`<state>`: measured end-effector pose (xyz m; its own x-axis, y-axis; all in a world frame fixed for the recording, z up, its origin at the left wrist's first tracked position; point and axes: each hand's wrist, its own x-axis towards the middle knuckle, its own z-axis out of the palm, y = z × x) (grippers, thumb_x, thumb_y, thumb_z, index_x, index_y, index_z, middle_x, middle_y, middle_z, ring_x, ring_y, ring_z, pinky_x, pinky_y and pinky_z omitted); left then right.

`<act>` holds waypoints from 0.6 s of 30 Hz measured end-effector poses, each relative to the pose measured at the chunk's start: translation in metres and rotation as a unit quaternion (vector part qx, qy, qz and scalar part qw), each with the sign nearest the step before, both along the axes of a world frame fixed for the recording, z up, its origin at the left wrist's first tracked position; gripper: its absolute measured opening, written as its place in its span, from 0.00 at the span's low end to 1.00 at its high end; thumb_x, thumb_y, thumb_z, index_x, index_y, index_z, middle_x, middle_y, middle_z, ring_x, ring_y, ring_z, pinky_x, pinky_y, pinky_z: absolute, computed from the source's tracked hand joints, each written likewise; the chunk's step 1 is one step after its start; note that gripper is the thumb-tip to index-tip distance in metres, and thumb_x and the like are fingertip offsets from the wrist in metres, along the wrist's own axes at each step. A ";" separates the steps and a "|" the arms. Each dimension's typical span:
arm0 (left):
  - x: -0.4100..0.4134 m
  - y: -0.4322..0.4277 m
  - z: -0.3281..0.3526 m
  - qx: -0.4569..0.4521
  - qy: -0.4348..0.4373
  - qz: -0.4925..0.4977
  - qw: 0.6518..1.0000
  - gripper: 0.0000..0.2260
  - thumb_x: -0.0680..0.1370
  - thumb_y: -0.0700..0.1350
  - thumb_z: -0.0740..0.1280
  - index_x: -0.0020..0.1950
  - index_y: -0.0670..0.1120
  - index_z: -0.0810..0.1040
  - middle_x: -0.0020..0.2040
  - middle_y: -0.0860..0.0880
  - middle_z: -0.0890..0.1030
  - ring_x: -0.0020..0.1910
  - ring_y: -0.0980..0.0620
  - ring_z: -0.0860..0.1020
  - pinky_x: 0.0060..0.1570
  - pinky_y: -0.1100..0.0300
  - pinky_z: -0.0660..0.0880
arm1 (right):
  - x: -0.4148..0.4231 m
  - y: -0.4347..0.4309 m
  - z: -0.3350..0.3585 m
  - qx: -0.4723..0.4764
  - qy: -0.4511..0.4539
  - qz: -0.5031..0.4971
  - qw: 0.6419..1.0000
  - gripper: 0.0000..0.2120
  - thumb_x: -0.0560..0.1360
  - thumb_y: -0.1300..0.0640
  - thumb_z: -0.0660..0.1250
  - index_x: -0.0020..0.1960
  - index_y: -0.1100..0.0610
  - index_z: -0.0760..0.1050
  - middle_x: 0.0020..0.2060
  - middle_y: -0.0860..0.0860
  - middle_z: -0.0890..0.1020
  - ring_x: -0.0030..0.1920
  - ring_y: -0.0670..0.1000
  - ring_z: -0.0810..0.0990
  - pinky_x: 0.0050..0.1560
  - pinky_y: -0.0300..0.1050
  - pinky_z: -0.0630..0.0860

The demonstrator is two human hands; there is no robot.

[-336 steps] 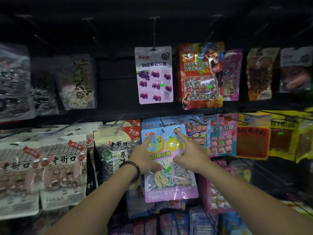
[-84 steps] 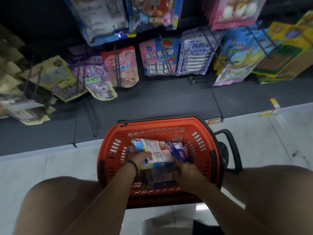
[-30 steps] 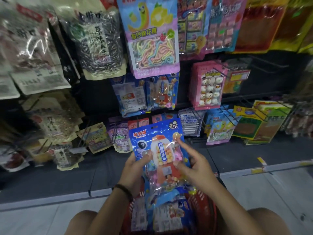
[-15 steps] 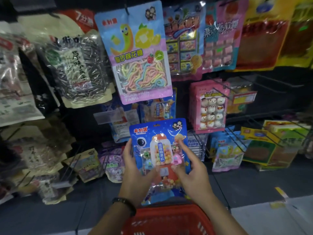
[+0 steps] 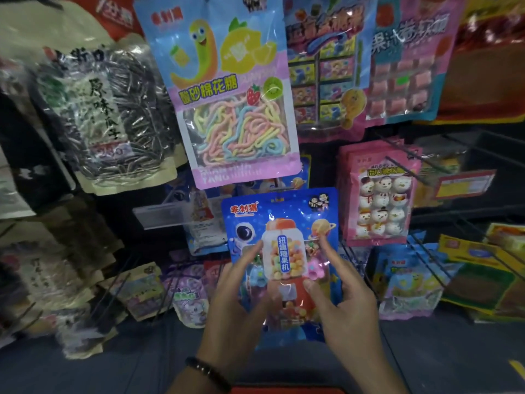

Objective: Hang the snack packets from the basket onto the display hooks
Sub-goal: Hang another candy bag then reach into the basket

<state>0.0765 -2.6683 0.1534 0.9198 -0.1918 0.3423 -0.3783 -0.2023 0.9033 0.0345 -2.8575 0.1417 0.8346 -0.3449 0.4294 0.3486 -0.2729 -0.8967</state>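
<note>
Raised from the basket, one blue packet was in front of the display.
Two hands grasped it: left hand at its left edge, right hand at its right, below one marshmallow packet and beside one snowman packet.

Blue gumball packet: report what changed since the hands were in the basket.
The blue gumball packet was lifted out of the basket and raised toward the rack. The left hand and right hand hold it below the rainbow marshmallow packet, which stayed hanging.
</note>
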 end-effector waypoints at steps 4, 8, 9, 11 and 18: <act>0.000 -0.002 0.002 0.022 -0.028 0.024 0.999 0.30 0.78 0.48 0.75 0.76 0.69 0.71 0.69 0.65 0.75 0.71 0.58 0.76 0.62 0.52 0.82 | 0.004 0.000 0.005 0.021 0.008 -0.004 1.000 0.34 0.80 0.66 0.72 0.77 0.36 0.72 0.71 0.32 0.77 0.72 0.32 0.73 0.62 0.26 0.75; -0.001 -0.003 -0.002 0.011 -0.029 0.030 0.999 0.30 0.77 0.49 0.77 0.76 0.66 0.73 0.72 0.61 0.77 0.71 0.56 0.78 0.61 0.49 0.83 | 0.007 0.000 0.004 0.028 0.026 0.003 0.999 0.32 0.81 0.61 0.72 0.77 0.33 0.71 0.72 0.31 0.75 0.72 0.41 0.76 0.70 0.55 0.79; -0.002 -0.004 -0.002 -0.003 -0.019 0.016 1.000 0.31 0.77 0.45 0.78 0.76 0.65 0.73 0.72 0.61 0.78 0.71 0.55 0.78 0.59 0.50 0.83 | 0.007 0.000 0.003 0.027 0.028 0.003 0.999 0.32 0.81 0.60 0.71 0.77 0.33 0.70 0.72 0.31 0.75 0.72 0.41 0.76 0.70 0.56 0.79; -0.003 -0.004 -0.003 -0.022 -0.005 -0.008 1.000 0.33 0.75 0.40 0.79 0.77 0.61 0.74 0.73 0.61 0.78 0.71 0.56 0.78 0.60 0.54 0.83 | 0.008 -0.001 0.003 0.029 0.033 0.007 0.999 0.32 0.81 0.59 0.71 0.76 0.31 0.70 0.73 0.31 0.75 0.65 0.42 0.79 0.62 0.48 0.81; 0.023 -0.005 -0.009 0.000 0.018 -0.012 1.000 0.37 0.76 0.35 0.77 0.75 0.68 0.71 0.72 0.63 0.77 0.70 0.57 0.78 0.57 0.53 0.84 | 0.012 -0.002 -0.003 -0.028 0.052 0.003 0.998 0.31 0.82 0.54 0.71 0.78 0.29 0.66 0.71 0.32 0.71 0.70 0.28 0.70 0.64 0.33 0.74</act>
